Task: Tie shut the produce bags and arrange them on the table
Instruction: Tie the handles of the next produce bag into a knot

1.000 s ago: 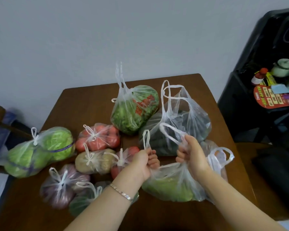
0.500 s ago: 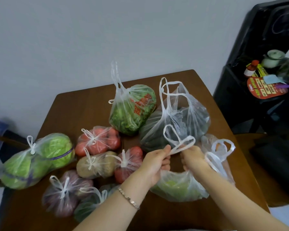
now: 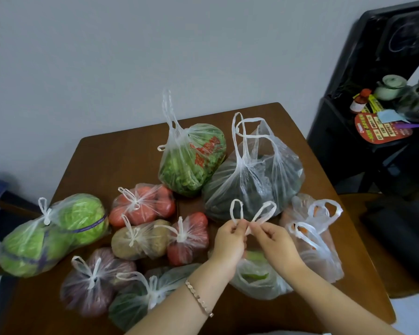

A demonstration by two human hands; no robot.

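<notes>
Pale grey wall (image 3: 107,56), black shelf unit (image 3: 344,131)

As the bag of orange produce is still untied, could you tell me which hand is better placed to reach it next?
Right, probably: the right hand sits beside the orange produce bag, whereas the left hand is farther off. Both pinch the handles of the green bag.

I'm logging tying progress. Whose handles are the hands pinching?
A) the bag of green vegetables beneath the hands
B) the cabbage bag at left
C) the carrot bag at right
A: the left hand and right hand each pinch a handle loop of the bag of green vegetables lying under them.
</notes>
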